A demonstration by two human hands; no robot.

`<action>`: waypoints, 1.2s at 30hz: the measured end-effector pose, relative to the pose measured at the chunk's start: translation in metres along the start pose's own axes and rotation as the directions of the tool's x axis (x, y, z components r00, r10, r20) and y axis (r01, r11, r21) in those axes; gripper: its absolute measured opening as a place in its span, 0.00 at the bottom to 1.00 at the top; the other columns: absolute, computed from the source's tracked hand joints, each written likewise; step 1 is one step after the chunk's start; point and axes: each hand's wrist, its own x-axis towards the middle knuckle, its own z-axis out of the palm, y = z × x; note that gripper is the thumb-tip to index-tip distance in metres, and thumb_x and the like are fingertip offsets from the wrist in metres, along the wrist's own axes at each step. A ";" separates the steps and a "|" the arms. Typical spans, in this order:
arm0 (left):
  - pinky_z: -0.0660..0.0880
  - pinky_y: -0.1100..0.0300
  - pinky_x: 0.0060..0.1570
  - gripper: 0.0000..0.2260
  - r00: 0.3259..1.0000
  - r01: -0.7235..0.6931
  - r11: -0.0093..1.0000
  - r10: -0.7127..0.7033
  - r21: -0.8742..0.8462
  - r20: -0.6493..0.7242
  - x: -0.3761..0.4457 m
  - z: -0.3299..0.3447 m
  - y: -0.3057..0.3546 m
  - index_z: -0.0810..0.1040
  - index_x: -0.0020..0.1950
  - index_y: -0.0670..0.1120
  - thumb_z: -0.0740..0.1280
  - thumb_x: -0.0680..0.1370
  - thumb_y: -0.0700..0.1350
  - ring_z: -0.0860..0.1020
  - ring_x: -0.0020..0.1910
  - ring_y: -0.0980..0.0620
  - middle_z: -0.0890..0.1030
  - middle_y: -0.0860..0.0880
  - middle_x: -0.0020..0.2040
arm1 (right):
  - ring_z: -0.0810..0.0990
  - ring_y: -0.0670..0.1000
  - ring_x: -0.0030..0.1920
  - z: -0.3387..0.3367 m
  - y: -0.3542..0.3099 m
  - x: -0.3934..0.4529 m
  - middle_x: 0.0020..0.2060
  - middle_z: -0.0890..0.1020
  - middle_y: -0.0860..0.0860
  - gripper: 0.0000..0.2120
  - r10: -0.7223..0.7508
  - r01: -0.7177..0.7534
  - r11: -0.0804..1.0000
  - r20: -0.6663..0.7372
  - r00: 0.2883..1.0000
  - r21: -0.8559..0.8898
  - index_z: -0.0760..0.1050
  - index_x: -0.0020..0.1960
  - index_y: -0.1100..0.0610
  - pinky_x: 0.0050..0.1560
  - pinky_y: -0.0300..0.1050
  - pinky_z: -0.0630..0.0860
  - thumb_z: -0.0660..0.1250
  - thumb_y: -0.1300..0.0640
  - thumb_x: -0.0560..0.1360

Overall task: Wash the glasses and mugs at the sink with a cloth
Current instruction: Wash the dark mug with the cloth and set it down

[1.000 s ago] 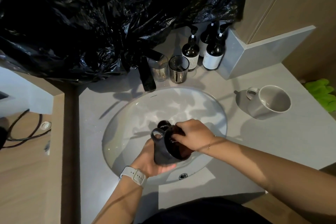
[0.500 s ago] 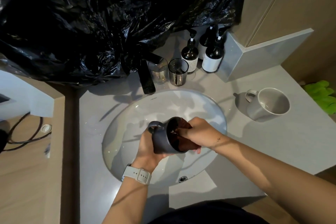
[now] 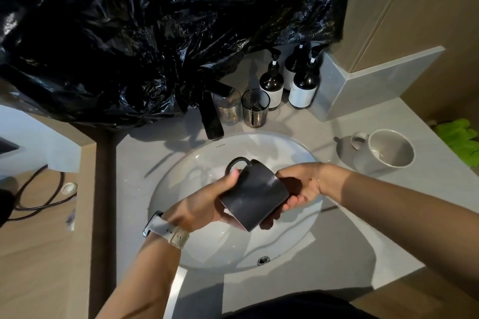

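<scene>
Over the white sink basin (image 3: 290, 153) I hold a dark mug (image 3: 256, 189) tilted on its side, handle pointing up and to the left. My left hand (image 3: 204, 204) grips it from below on the left, thumb beside the handle. My right hand (image 3: 305, 181) holds the mug's right end, its fingers curled underneath. A dark patch sits in that palm; I cannot tell whether it is the cloth. A white mug (image 3: 388, 155) stands on the counter to the right. Two glasses (image 3: 229, 109) (image 3: 255, 109) stand behind the basin.
A black faucet (image 3: 211, 116) reaches over the basin's back edge. Dark pump bottles (image 3: 303, 83) stand in the back corner. Black plastic sheeting (image 3: 145, 33) hangs over the back wall. Something green (image 3: 461, 137) lies at the far right of the counter.
The mug has been turned over, so its outer side faces up instead of its mouth. My right hand has come out of the mug and moved to its right end.
</scene>
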 end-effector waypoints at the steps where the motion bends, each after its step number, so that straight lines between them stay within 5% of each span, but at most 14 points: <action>1: 0.81 0.47 0.51 0.35 0.999 0.020 0.999 -0.022 0.036 0.045 0.002 0.000 0.002 0.81 0.59 0.52 0.76 0.58 0.70 0.83 0.54 0.49 0.85 0.50 0.54 | 0.73 0.44 0.19 -0.002 -0.006 -0.003 0.28 0.79 0.56 0.25 0.025 -0.025 0.998 -0.002 1.000 -0.058 0.82 0.33 0.64 0.18 0.29 0.66 0.52 0.59 0.79; 5: 0.80 0.58 0.47 0.36 0.999 -0.035 0.999 0.035 -0.012 0.002 0.010 0.002 -0.001 0.78 0.60 0.48 0.80 0.58 0.64 0.84 0.52 0.50 0.85 0.47 0.53 | 0.77 0.45 0.23 -0.004 -0.020 -0.007 0.33 0.81 0.56 0.16 -0.004 -0.006 0.994 -0.091 0.996 -0.106 0.79 0.42 0.64 0.21 0.31 0.70 0.57 0.58 0.78; 9: 0.79 0.60 0.44 0.26 0.987 -0.110 0.976 0.086 -0.187 -0.132 0.012 0.006 -0.012 0.76 0.63 0.46 0.72 0.69 0.58 0.84 0.50 0.49 0.85 0.45 0.53 | 0.79 0.50 0.25 0.006 -0.015 -0.016 0.31 0.82 0.58 0.16 -0.261 0.297 0.952 -0.306 0.915 0.075 0.78 0.44 0.62 0.25 0.38 0.75 0.58 0.52 0.81; 11: 0.80 0.59 0.44 0.23 0.983 -0.112 0.959 0.068 -0.260 -0.170 0.009 0.008 -0.014 0.76 0.63 0.47 0.70 0.71 0.54 0.84 0.51 0.50 0.85 0.46 0.54 | 0.80 0.53 0.28 0.013 -0.006 -0.016 0.33 0.82 0.59 0.14 -0.407 0.530 0.831 -0.469 0.784 0.166 0.80 0.51 0.64 0.31 0.42 0.80 0.64 0.53 0.79; 14: 0.81 0.51 0.47 0.30 0.977 -0.117 0.911 0.034 -0.395 -0.210 0.008 0.014 -0.018 0.77 0.63 0.46 0.78 0.64 0.55 0.83 0.53 0.45 0.84 0.43 0.57 | 0.84 0.57 0.45 0.023 0.012 -0.015 0.47 0.85 0.60 0.13 -0.478 0.861 0.463 -0.759 0.442 0.210 0.81 0.56 0.60 0.50 0.56 0.81 0.70 0.55 0.75; 16: 0.80 0.42 0.54 0.34 0.971 -0.124 0.868 0.006 -0.481 -0.239 0.009 0.018 -0.022 0.77 0.64 0.44 0.80 0.63 0.56 0.81 0.57 0.37 0.82 0.39 0.59 | 0.84 0.53 0.50 0.038 0.021 -0.018 0.49 0.86 0.55 0.12 -0.536 0.936 0.330 -0.791 0.295 0.125 0.82 0.54 0.57 0.51 0.50 0.80 0.69 0.52 0.74; 20: 0.76 0.41 0.59 0.20 0.974 -0.097 0.844 -0.029 -0.528 -0.227 0.013 0.025 -0.025 0.79 0.60 0.44 0.68 0.72 0.53 0.78 0.59 0.31 0.83 0.38 0.57 | 0.82 0.45 0.42 0.064 0.028 -0.009 0.40 0.85 0.46 0.13 -0.581 0.941 0.339 -0.792 0.185 -0.028 0.80 0.50 0.54 0.47 0.41 0.75 0.71 0.49 0.69; 23: 0.80 0.44 0.53 0.17 0.972 -0.121 0.857 -0.001 -0.501 -0.235 0.010 0.023 -0.026 0.81 0.58 0.44 0.70 0.73 0.50 0.79 0.60 0.36 0.83 0.39 0.57 | 0.82 0.43 0.41 0.069 0.029 0.000 0.39 0.85 0.45 0.15 -0.594 0.961 0.275 -0.787 0.165 -0.006 0.79 0.53 0.56 0.43 0.38 0.76 0.74 0.57 0.67; 28: 0.79 0.48 0.53 0.18 0.942 -0.214 0.881 0.071 -0.422 -0.329 0.006 0.022 -0.029 0.83 0.57 0.49 0.67 0.75 0.59 0.83 0.54 0.46 0.84 0.43 0.56 | 0.84 0.46 0.39 0.080 0.030 0.009 0.39 0.86 0.51 0.12 -0.596 0.981 0.190 -0.789 0.150 0.042 0.78 0.54 0.67 0.39 0.36 0.77 0.71 0.70 0.71; 30: 0.77 0.46 0.56 0.22 0.912 -0.248 0.873 0.064 -0.420 -0.405 0.007 0.027 -0.030 0.83 0.56 0.50 0.59 0.77 0.63 0.84 0.53 0.47 0.85 0.45 0.53 | 0.85 0.49 0.45 0.081 0.029 0.016 0.45 0.86 0.51 0.16 -0.570 0.980 0.198 -0.813 0.119 0.005 0.77 0.59 0.65 0.46 0.40 0.79 0.71 0.69 0.72; 33: 0.77 0.43 0.59 0.30 0.883 -0.255 0.886 0.050 -0.387 -0.467 0.013 0.033 -0.034 0.78 0.65 0.49 0.54 0.76 0.67 0.82 0.57 0.44 0.84 0.43 0.57 | 0.82 0.50 0.56 0.079 0.030 0.019 0.53 0.84 0.51 0.18 -0.645 0.931 0.231 -0.761 -0.070 -0.281 0.78 0.60 0.59 0.60 0.47 0.75 0.73 0.68 0.71; 36: 0.77 0.42 0.59 0.28 0.853 -0.285 0.898 0.078 -0.335 -0.517 0.015 0.033 -0.033 0.78 0.65 0.51 0.54 0.78 0.67 0.82 0.57 0.47 0.84 0.47 0.58 | 0.78 0.49 0.63 0.072 0.043 0.017 0.60 0.81 0.50 0.20 -0.857 0.711 0.163 -0.455 -0.241 -0.684 0.79 0.60 0.58 0.67 0.47 0.71 0.73 0.68 0.69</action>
